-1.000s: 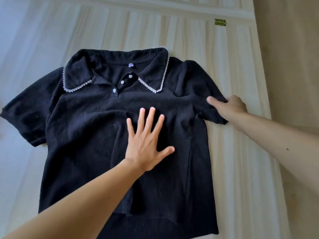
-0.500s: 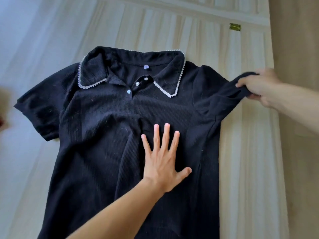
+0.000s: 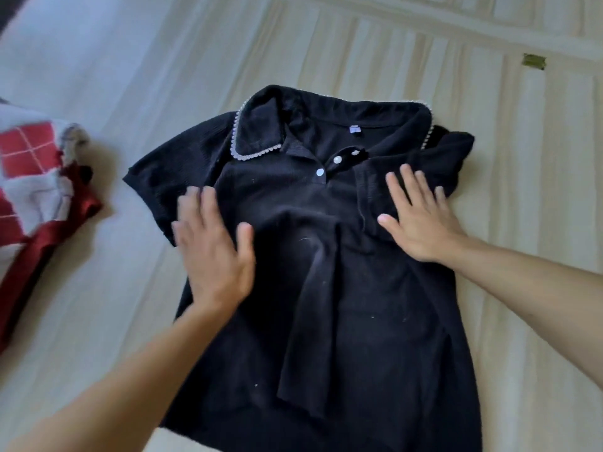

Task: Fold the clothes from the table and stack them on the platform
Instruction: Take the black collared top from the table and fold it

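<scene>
Your left hand (image 3: 212, 249) and right hand (image 3: 421, 220) lie open and flat on the black shirt (image 3: 326, 272), gripping nothing. It is spread across the table (image 3: 522, 190), with its right sleeve folded inward.

Black shirt (image 3: 342, 288): ribbed knit cloth, matt, flecked with pale lint. Collar (image 3: 257, 132) edged in small pale scalloped trim; placket carries glossy white buttons (image 3: 320, 172). Table (image 3: 522, 164): pale wood with visible streaked grain, smooth, low sheen. Hinge (image 3: 534, 61): brass-coloured metal, dull. Garment at left (image 3: 29, 177): red and white checked cloth, soft, matt
</scene>
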Demonstrator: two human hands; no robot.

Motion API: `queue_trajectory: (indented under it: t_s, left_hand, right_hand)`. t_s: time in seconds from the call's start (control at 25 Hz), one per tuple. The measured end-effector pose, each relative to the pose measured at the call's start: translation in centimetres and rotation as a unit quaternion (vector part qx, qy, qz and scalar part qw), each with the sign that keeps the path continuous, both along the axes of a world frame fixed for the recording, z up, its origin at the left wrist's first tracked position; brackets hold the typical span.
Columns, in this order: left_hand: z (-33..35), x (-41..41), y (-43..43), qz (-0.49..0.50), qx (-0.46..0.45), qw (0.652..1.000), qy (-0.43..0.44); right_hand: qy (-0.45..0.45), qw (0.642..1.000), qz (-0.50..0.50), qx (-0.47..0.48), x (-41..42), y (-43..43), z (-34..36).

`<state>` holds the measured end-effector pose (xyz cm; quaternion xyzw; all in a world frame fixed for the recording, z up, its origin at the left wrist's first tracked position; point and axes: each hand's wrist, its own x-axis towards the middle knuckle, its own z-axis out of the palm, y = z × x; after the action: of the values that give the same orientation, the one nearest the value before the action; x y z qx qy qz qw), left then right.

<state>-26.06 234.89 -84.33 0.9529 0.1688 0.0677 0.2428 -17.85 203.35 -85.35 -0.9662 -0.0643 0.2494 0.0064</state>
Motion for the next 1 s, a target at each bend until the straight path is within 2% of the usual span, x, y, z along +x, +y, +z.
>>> queue_trajectory:
  t_s: [0.04, 0.16, 0.24, 0.28, 0.4, 0.48, 0.56, 0.64, 0.68, 0.72, 0.76, 0.8, 0.84, 0.88, 0.92, 1.0]
  left_hand:
    - [-0.3, 0.9, 2.6, 0.07, -0.002, 0.998, 0.008]
    - [-1.2, 3.5, 8.1, 0.213, -0.032, 0.969, 0.124]
    - [-1.2, 5.1, 8.7, 0.238, -0.036, 0.955, 0.176]
    - [-1.0, 5.8, 8.6, 0.226, -0.028, 0.956, 0.183]
    - [0.0, 7.7, 8.3, 0.16, -0.043, 0.977, 0.132]
    - [1.8, 8.6, 8.3, 0.159, -0.101, 0.98, 0.07]
    - [4.3, 9.2, 8.0, 0.158, -0.132, 0.978, 0.029]
    - [7.2, 9.7, 6.6, 0.107, -0.129, 0.986, -0.015]
    - [8.8, 10.0, 5.5, 0.052, -0.118, 0.991, -0.045]
    - [10.0, 10.3, 4.1, -0.025, -0.11, 0.991, -0.068]
    - [10.9, 10.4, 2.8, -0.12, -0.103, 0.984, -0.081]
    - [11.5, 10.2, 1.2, -0.219, -0.098, 0.968, -0.078]
    - [11.4, 9.7, -0.2, -0.299, -0.096, 0.948, -0.059]
    - [10.9, 9.1, -1.5, -0.347, -0.102, 0.932, -0.03]
    - [9.6, 8.4, -2.6, -0.364, -0.109, 0.925, 0.001]
    - [6.2, 6.4, -3.5, -0.338, -0.046, 0.937, 0.076]
  right_hand:
    - [-0.013, 1.0, -0.01, -0.011, -0.2, 0.3, -0.2]
    - [-0.124, 0.992, 0.001, 0.033, 0.1, 4.0, 1.7]
    - [-0.163, 0.979, 0.066, 0.103, 0.2, 8.3, 3.0]
    - [-0.156, 0.974, 0.103, 0.13, 0.2, 10.7, 3.3]
    - [-0.065, 0.973, 0.167, 0.147, 0.2, 16.5, 2.1]
    - [0.001, 0.979, 0.172, 0.107, 0.1, 18.0, 1.0]
    - [0.027, 0.983, 0.156, 0.091, 0.1, 18.1, 0.8]
    - [0.048, 0.978, 0.096, 0.18, 0.0, 18.2, 2.0]
    - [0.054, 0.961, 0.027, 0.271, 0.1, 18.2, 3.1]
    - [0.062, 0.916, -0.08, 0.389, 0.2, 18.2, 4.4]
    - [0.07, 0.828, -0.21, 0.515, 0.3, 17.8, 5.9]
    - [0.085, 0.724, -0.318, 0.606, 0.5, 16.8, 7.1]
    - [0.109, 0.639, -0.396, 0.65, 0.8, 15.6, 8.0]
    - [0.127, 0.6, -0.432, 0.662, 1.0, 14.2, 8.5]
    - [0.135, 0.598, -0.447, 0.651, 1.0, 12.5, 8.5]
    - [0.135, 0.646, -0.47, 0.586, 0.4, 10.3, 7.3]
